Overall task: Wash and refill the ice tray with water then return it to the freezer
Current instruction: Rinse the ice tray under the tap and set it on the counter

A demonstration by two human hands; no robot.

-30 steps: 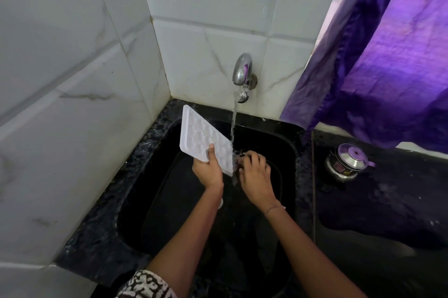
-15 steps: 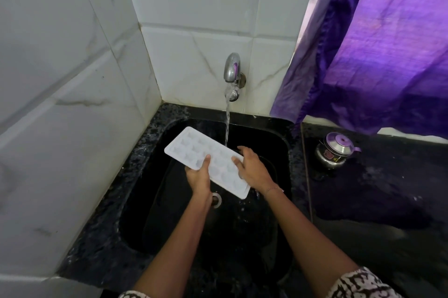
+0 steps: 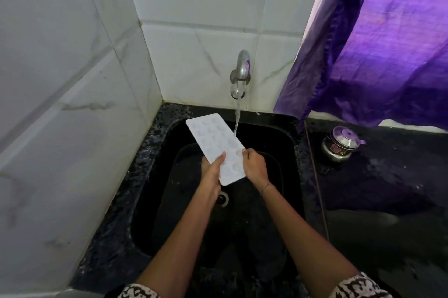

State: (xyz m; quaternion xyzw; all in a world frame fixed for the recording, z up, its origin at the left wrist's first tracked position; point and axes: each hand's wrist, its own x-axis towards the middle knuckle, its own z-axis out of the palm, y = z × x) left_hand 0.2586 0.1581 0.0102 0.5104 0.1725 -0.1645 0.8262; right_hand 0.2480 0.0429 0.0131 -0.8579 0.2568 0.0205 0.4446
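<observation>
A white ice tray (image 3: 213, 142) with several moulded cells is held over the black sink (image 3: 286, 132), cells facing up, its long side running away from me toward the left. My left hand (image 3: 212, 171) grips its near left edge, thumb on top. On the near right edge sits my right hand (image 3: 254, 165), also gripping it. A steel wall tap (image 3: 241, 72) is running, and its stream (image 3: 237, 120) lands on the tray's right edge.
White marbled tiles form the left and back walls. A purple curtain (image 3: 378, 50) hangs at the right. A small steel pot with a lid (image 3: 341, 143) stands on the wet black counter (image 3: 388, 188) to the right of the sink. The drain (image 3: 223, 198) lies below the tray.
The tray went from tilted up on its edge under the stream to lying nearly flat with its cells up. Both hands shifted with it, and the view moved closer.
</observation>
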